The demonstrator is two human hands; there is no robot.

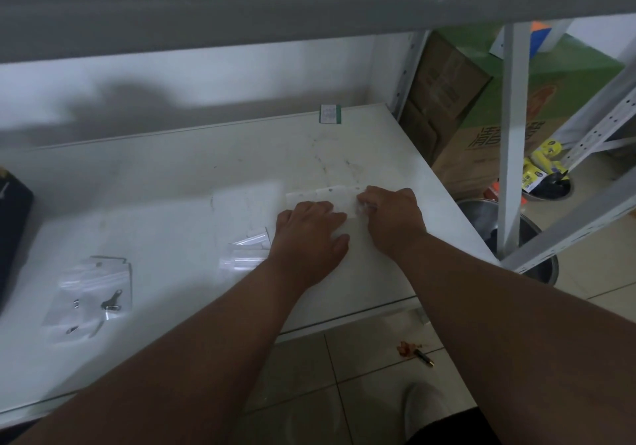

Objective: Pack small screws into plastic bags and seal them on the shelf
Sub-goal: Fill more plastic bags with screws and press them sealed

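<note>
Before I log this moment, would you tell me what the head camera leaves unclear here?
- Right hand: its curled fingers hide what they pinch; a screw cannot be confirmed.
- Bag under both hands: mostly covered by the left hand; contents and seal unseen.
- Filled bags at left: dark pieces inside are too blurred to count.
- Dark object: cut off by the left edge.
- Green label at the back: print too small to read.

Both your forearms reach fwd, bare, hands side by side. Your left hand (309, 234) lies flat, palm down, fingers straight. Your right hand (392, 215) is curled, fingertips pinching sth. small.
</note>
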